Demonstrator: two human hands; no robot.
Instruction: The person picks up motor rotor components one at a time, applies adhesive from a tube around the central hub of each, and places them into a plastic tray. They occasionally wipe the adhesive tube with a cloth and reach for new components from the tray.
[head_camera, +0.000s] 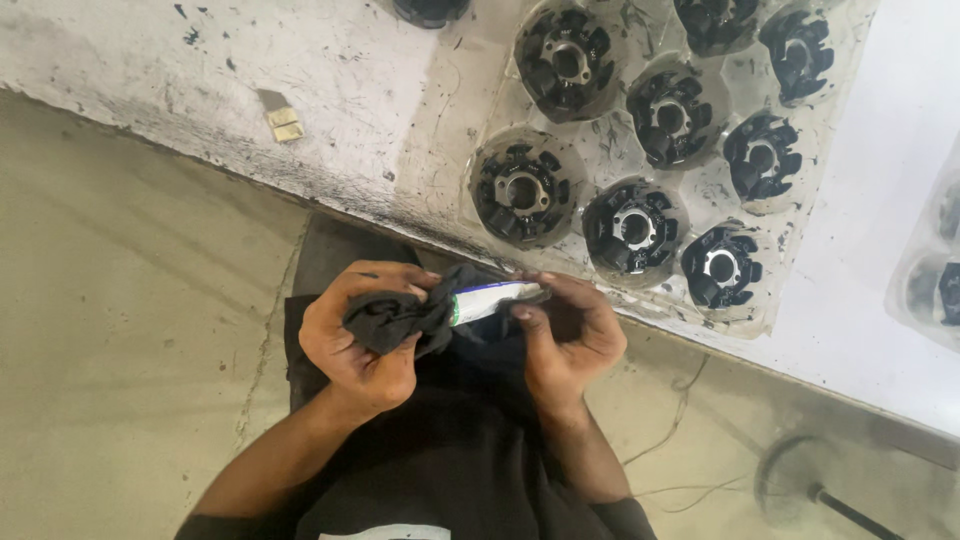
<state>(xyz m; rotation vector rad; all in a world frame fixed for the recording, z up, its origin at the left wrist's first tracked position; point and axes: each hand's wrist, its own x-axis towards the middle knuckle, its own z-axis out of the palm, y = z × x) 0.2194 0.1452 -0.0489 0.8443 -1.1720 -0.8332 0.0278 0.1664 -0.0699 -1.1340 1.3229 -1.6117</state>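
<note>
In the lower middle of the frame we see the left hand (362, 335) with its grip clenched around a bunched black cloth (400, 315), the fingers curled over the top of the wad. The cloth wraps one end of a small white tube (490, 299) with a green and blue band, which lies nearly level between the two hands. The right hand (565, 340) has its grip closed on the tube's other end, thumb below and fingertips above. Both hands sit just in front of the near edge of the desk (330, 70), over the person's dark clothing.

On the desk, in the upper middle and upper right of the frame, a clear plastic tray (455, 130) holds round black parts with metal hubs, each in its own pocket; the nearest one (523, 190) sits just above the hands. A second clear tray (925, 270) shows at the right edge. Two small brass-coloured blocks (284, 123) lie in the upper left on the stained white surface. The floor (120, 330) fills the left, and thin wires (690, 400) trail at lower right
</note>
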